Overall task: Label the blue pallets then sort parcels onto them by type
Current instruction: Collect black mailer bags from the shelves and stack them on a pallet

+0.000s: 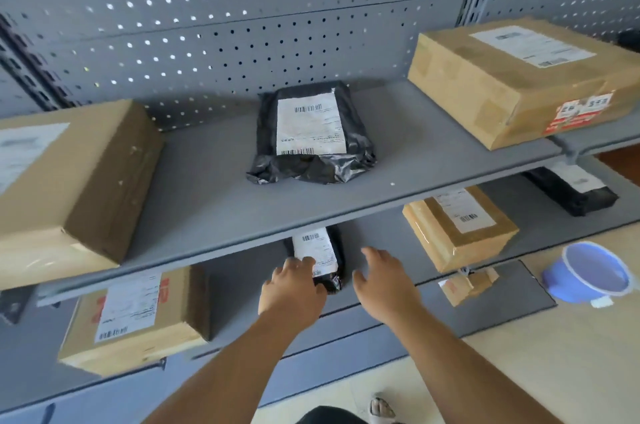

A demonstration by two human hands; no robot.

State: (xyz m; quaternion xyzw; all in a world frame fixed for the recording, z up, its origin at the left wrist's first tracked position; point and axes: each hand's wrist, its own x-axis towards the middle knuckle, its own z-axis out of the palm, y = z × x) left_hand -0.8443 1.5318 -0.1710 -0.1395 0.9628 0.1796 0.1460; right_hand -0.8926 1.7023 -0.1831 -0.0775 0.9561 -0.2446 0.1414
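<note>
Black plastic meets a reaching hand: a person leans into a grey steel rack, both bare arms stretched toward a mailer (320, 255) on the lower shelf (235, 288). The mailer lies flat with its white label up, and its far end is tucked under the lip of the upper shelf (214, 188).

The left hand (292, 288) rests on the mailer's near left corner, fingers bent over the label. The thumb is hidden, so it cannot be told whether the hand has closed on the bag or only touches it. The right hand (384, 281) hovers just beside the mailer's right edge with its fingers spread and relaxed. It holds nothing and is not touching the plastic.

This appears to be the sorting step, at the pick-up of one soft parcel. No blue pallet or pallet label is in view, so progress on the labelling cannot be judged.

Much stock is yet to be sorted. A second mailer (311, 132) sits mid-way along the upper shelf between two cartons (69, 181). More cartons (138, 316) and a third mailer (571, 191) share the lower shelf. A blue bowl (588, 273) stands on the floor to the right.

The next move likely calls for the right hand to close on the free edge. Both hands would then draw the bag toward the person, clear of the shelf lip above, before lifting. The limp plastic will probably sag, so a grip at both sides would serve better than a pinch at one corner.
</note>
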